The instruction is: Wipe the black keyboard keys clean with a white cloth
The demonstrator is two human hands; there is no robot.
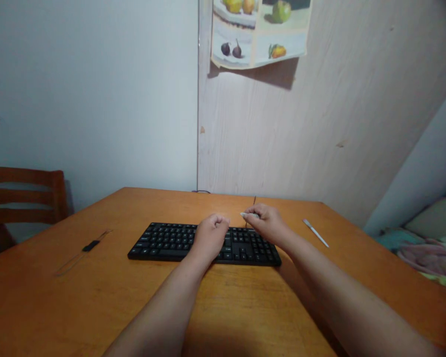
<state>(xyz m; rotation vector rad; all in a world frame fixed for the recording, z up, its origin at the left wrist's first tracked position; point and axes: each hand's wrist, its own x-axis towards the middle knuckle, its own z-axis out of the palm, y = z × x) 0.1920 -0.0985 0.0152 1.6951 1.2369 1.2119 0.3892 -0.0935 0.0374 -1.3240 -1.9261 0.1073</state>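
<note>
A black keyboard [171, 238] lies flat across the middle of the wooden table, its cable running off at the back. Over the middle of its keys is my left hand [211, 235], curled closed with thumb and fingers together. What it holds, if anything, is hidden from here. My right hand [267, 221] is closed in a pinch above the back right part of the keyboard. A small whitish thing [243, 214] pokes out from its fingertips, too small to name. The two hands are apart, with fingertips facing each other.
Right of the keyboard lies a slim white brush-like tool [315, 233]. To the left, a small black piece [91, 245] with thin looped cords rests on the table [245, 307]. A wooden chair [26, 193] stands at left; a wall with a fruit poster [234, 64] is behind.
</note>
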